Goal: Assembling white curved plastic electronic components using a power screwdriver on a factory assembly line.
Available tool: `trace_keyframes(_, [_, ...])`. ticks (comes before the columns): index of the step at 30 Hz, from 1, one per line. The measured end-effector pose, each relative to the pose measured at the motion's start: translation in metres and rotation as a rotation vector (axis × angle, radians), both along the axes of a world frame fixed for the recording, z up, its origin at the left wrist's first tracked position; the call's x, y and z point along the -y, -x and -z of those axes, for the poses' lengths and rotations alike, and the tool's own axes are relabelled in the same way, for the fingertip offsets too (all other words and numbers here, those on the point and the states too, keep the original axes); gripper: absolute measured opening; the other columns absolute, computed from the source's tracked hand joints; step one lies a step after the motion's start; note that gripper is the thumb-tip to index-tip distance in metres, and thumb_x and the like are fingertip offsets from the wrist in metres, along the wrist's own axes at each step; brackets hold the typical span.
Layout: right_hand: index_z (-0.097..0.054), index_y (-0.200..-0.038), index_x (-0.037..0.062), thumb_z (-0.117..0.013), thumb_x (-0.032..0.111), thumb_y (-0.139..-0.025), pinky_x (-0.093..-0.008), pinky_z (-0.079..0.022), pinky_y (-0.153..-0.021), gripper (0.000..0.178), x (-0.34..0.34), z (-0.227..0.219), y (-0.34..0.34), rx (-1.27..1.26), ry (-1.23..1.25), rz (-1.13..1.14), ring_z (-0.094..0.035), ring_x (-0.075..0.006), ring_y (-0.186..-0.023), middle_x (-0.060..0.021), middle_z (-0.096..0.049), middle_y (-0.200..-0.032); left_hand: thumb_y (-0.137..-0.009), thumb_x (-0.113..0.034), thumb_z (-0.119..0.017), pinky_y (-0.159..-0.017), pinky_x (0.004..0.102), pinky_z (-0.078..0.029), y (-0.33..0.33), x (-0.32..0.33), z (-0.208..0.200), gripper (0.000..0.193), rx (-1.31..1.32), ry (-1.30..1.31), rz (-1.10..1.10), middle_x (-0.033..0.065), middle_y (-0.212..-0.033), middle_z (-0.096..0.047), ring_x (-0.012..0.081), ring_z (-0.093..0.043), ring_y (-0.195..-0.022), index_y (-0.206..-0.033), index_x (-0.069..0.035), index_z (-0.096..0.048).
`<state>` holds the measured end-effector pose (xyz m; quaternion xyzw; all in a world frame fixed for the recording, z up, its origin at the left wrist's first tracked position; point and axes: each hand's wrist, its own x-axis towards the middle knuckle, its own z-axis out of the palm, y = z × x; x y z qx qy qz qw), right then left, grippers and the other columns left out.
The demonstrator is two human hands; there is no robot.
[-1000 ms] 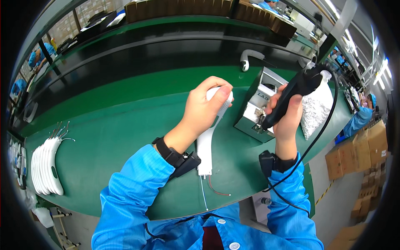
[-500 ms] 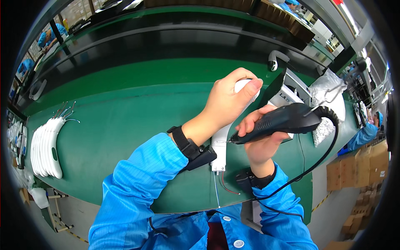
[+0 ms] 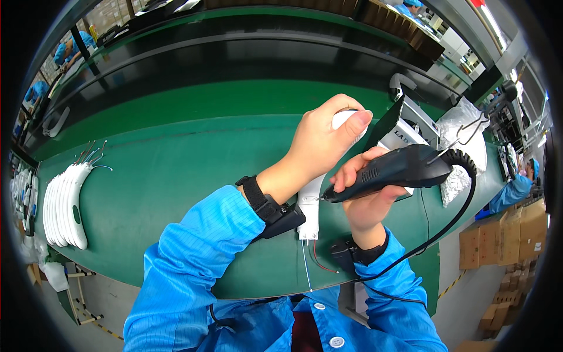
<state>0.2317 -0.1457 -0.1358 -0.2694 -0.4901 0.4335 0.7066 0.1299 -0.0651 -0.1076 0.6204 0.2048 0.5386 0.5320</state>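
My left hand (image 3: 328, 130) is closed round the upper end of a curved white plastic handle (image 3: 308, 217). Its lower part lies on the green mat, with thin blue, white and red wires (image 3: 305, 264) trailing from the end toward me. In my right hand (image 3: 366, 208) is a black electric screwdriver (image 3: 396, 173), held nearly level. Its tip points left and meets, or nearly meets, the side of the white handle just below my left hand. Whether the bit sits on a screw is too small to tell.
A row of similar white handles (image 3: 64, 205) with wires lies at left. To the right stand a box-shaped metal device (image 3: 404, 126) and a clear plastic bag (image 3: 463, 135) of small parts. Behind runs a green belt bearing curved white pieces (image 3: 401, 84). The screwdriver's coiled cord (image 3: 469, 193) loops down beside my right arm.
The curved white pieces on the far belt have shifted a little to the right. Both my hands, the handle and the screwdriver stay almost where they were.
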Motion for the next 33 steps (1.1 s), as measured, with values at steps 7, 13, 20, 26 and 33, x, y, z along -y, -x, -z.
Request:
trace_keyframes(7, [-0.042,-0.107,0.0076,-0.049,0.079,-0.070,-0.0277,-0.046,-0.058,0.081,-0.005,0.013,0.006,0.108,0.035,-0.052,-0.052,-0.0152,-0.057,-0.0055,-0.051,-0.068,-0.091,-0.034,-0.059,-0.067,0.0256,-0.049,0.001,0.000,-0.001,0.032,-0.027,0.062,-0.006,0.0062,-0.082,-0.062,0.0122,-0.060,-0.075,-0.098,-0.003,-0.057])
trace_keyframes(13, [-0.042,-0.106,0.0070,-0.048,0.081,-0.070,-0.0287,-0.046,-0.058,0.082,-0.005,0.014,0.006,0.101,0.051,-0.039,-0.052,-0.0158,-0.057,-0.0059,-0.050,-0.067,-0.091,-0.035,-0.058,-0.066,0.0255,-0.049,0.000,0.002,-0.002,0.033,-0.038,0.087,0.004,0.0061,-0.083,-0.062,0.0123,-0.060,-0.075,-0.098,-0.003,-0.057])
trace_keyframes(20, [-0.045,-0.110,0.0027,-0.050,0.078,-0.072,-0.0311,-0.050,-0.057,0.084,-0.002,-0.003,-0.008,-0.043,-0.139,0.039,-0.057,-0.0169,-0.058,-0.0071,-0.054,-0.068,-0.092,-0.034,-0.058,-0.066,0.0263,-0.050,-0.003,-0.009,0.008,0.032,-0.017,-0.008,-0.058,0.0079,-0.082,-0.062,0.0142,-0.062,-0.074,-0.100,-0.003,-0.057])
trace_keyframes(26, [-0.039,-0.118,0.0018,-0.039,0.063,-0.090,-0.0305,-0.048,-0.058,0.067,0.001,-0.052,-0.091,0.097,-0.226,0.358,-0.053,-0.0170,-0.060,-0.0097,-0.052,-0.074,-0.092,-0.034,-0.057,-0.068,0.0269,-0.051,-0.003,-0.006,0.007,0.032,0.015,0.006,-0.035,0.0092,-0.083,-0.063,0.0154,-0.063,-0.074,-0.100,-0.002,-0.057])
trace_keyframes(33, [-0.042,-0.110,0.0015,-0.041,0.060,-0.091,-0.0274,-0.046,-0.055,0.061,-0.012,-0.048,-0.113,0.175,-0.211,0.437,-0.053,-0.0164,-0.058,-0.0092,-0.052,-0.071,-0.091,-0.040,-0.056,-0.068,0.0271,-0.050,-0.003,-0.003,0.008,0.038,-0.003,-0.023,-0.033,0.0095,-0.084,-0.063,0.0157,-0.063,-0.075,-0.101,-0.003,-0.056])
